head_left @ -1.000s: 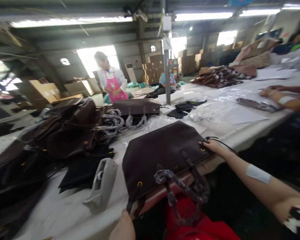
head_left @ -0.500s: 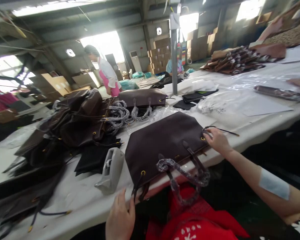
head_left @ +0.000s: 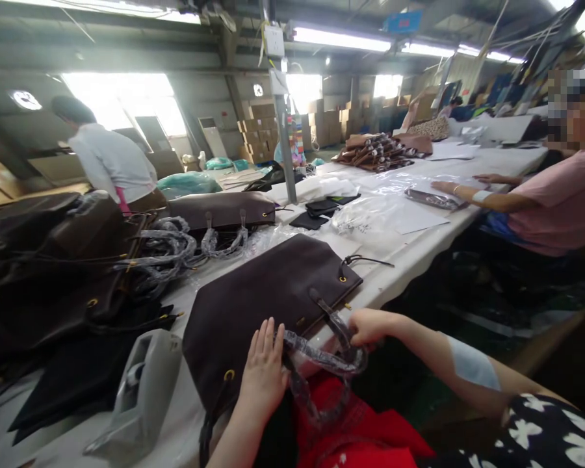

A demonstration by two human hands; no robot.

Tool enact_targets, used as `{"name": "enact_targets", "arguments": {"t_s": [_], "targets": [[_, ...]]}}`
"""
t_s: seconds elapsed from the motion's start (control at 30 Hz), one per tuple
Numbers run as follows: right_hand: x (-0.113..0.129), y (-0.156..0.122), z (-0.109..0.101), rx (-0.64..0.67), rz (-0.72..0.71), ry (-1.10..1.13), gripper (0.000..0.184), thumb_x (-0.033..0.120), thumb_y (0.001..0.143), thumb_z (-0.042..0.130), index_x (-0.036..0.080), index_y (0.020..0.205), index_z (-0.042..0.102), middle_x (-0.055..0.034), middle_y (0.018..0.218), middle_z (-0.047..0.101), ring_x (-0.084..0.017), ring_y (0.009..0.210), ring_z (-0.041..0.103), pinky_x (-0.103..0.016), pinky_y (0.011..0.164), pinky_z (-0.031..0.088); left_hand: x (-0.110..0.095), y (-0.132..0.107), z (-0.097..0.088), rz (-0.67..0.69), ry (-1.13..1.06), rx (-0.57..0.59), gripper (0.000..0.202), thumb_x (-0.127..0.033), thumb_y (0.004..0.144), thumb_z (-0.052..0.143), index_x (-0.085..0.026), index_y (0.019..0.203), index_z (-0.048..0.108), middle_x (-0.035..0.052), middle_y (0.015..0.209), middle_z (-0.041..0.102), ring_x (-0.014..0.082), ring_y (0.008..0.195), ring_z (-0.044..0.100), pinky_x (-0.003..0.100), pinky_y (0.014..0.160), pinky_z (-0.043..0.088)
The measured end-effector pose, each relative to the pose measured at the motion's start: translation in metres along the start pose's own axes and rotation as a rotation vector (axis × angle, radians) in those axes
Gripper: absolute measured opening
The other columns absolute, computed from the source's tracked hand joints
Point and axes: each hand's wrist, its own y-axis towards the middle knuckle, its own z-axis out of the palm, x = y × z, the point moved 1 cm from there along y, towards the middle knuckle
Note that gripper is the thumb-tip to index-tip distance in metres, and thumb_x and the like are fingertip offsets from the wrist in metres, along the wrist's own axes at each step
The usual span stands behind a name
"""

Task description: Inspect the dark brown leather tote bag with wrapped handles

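Note:
A dark brown handbag lies on its side at the table's front edge. Its handles, wrapped in clear plastic, hang toward me over a red apron. My left hand rests flat on the bag beside a handle base, fingers stretched out. At the bag's lower right, my right hand is closed with its fingers curled at the wrapped handle; its fingertips are partly hidden. Near each end of the bag a dark cord passes through a brass eyelet.
A grey tape dispenser stands left of the bag. Several brown bags are heaped beyond it, and another bag lies behind. A metal post rises from the table. At right, a co-worker in a pink shirt handles a plastic-wrapped item.
My left hand has moved from the table edge onto the bag. My right hand has left the cord end and come down to the handle. The view has turned right.

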Motion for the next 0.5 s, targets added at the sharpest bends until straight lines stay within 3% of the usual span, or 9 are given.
{"name": "enact_targets", "arguments": {"t_s": [0.07, 0.17, 0.23, 0.33, 0.4, 0.5], "targets": [[0.012, -0.004, -0.03, 0.142, -0.045, 0.083, 0.017, 0.032, 0.069, 0.063, 0.016, 0.069, 0.066, -0.0002, 0.054, 0.063, -0.016, 0.049, 0.061, -0.023, 0.048, 0.045, 0.0, 0.009, -0.002, -0.028, -0.007, 0.075, 0.082, -0.022, 0.065, 0.058, -0.015, 0.143, 0.034, 0.0143, 0.155, 0.026, 0.029, 0.144, 0.02, 0.048, 0.117, 0.022], [0.033, 0.003, -0.074, 0.148, -0.254, 0.424, 0.028, 0.043, 0.074, 0.062, 0.015, 0.078, 0.065, -0.003, 0.064, 0.067, -0.017, 0.058, 0.064, -0.024, 0.053, 0.049, 0.006, 0.022, -0.007, -0.101, -0.005, 0.153, 0.081, -0.025, 0.065, 0.061, -0.012, 0.141, 0.036, 0.0165, 0.152, 0.033, 0.0303, 0.141, 0.028, 0.045, 0.114, 0.028], [0.046, 0.019, -0.09, 0.004, -0.435, 0.763, 0.039, 0.053, 0.08, 0.055, 0.018, 0.093, 0.065, -0.0073, 0.091, 0.071, -0.02, 0.083, 0.067, -0.027, 0.066, 0.052, 0.011, 0.03, -0.011, -0.124, -0.012, 0.184, 0.077, -0.028, 0.065, 0.064, -0.008, 0.136, 0.042, 0.0187, 0.147, 0.04, 0.03, 0.136, 0.036, 0.041, 0.111, 0.033], [0.055, 0.046, -0.089, -0.403, -0.562, 1.045, 0.041, 0.055, 0.08, 0.056, 0.023, 0.104, 0.063, -0.0063, 0.119, 0.064, -0.02, 0.111, 0.058, -0.03, 0.084, 0.05, 0.017, 0.04, -0.018, -0.099, -0.049, 0.224, 0.067, -0.033, 0.066, 0.063, -0.006, 0.127, 0.051, 0.0203, 0.137, 0.051, 0.0291, 0.128, 0.046, 0.036, 0.108, 0.037], [0.051, 0.058, -0.077, -0.633, -0.524, 1.034, 0.038, 0.054, 0.077, 0.061, 0.021, 0.096, 0.065, -0.0067, 0.11, 0.067, -0.021, 0.104, 0.06, -0.03, 0.082, 0.049, 0.021, 0.045, -0.024, -0.062, -0.078, 0.249, 0.055, -0.034, 0.068, 0.061, -0.011, 0.117, 0.058, 0.0174, 0.124, 0.06, 0.0279, 0.116, 0.055, 0.035, 0.101, 0.042], [0.035, 0.057, -0.059, -0.828, -0.442, 0.945, 0.041, 0.058, 0.076, 0.059, 0.018, 0.081, 0.064, -0.0062, 0.085, 0.069, -0.019, 0.081, 0.063, -0.029, 0.071, 0.049, 0.029, 0.055, -0.033, -0.007, -0.116, 0.279, 0.034, -0.037, 0.069, 0.06, -0.018, 0.097, 0.065, 0.0099, 0.099, 0.069, 0.0243, 0.095, 0.063, 0.032, 0.087, 0.047]]}}
